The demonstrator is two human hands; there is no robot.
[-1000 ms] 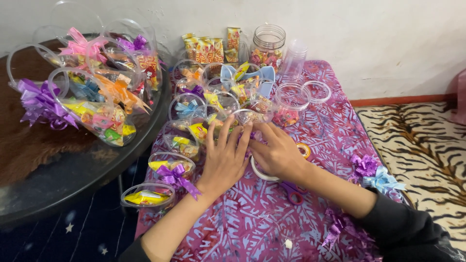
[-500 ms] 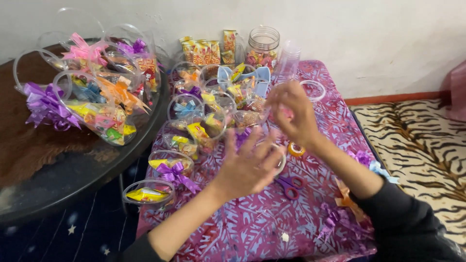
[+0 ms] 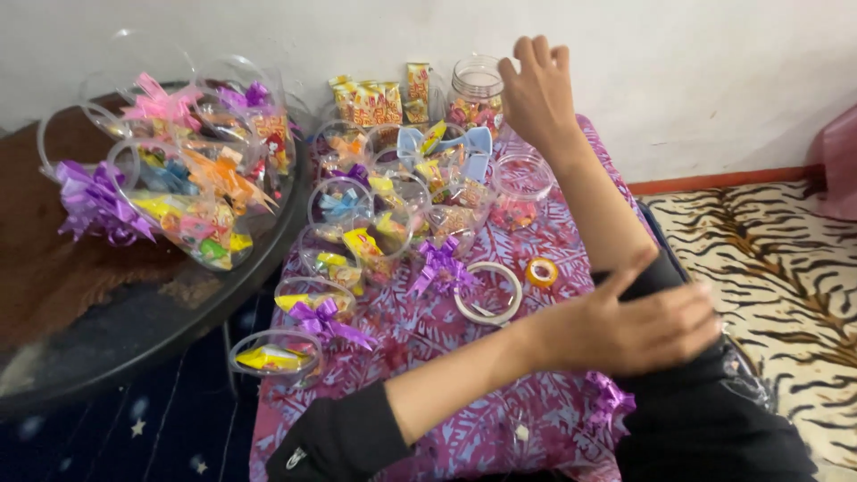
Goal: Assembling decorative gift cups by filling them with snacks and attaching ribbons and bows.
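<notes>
My right hand is raised at the back of the low table, fingers loosely spread, just right of a glass jar of sweets; nothing shows in it. My left hand reaches across to the right with fingers stretched out flat, over my right forearm and black sleeve, holding nothing. Below the right arm stand a clear plastic cup with sweets, a white tape ring and a small yellow tape roll. A purple ribbon bow lies left of the ring.
Several clear sweet-filled tubs with handles and bows crowd the purple patterned cloth. Snack packets lean on the wall. A dark round table on the left carries more filled tubs. A tiger-print rug lies to the right.
My right hand has lifted from the tubs up to the jar at the back. My left hand has swung off the cloth rightward across my right arm.
</notes>
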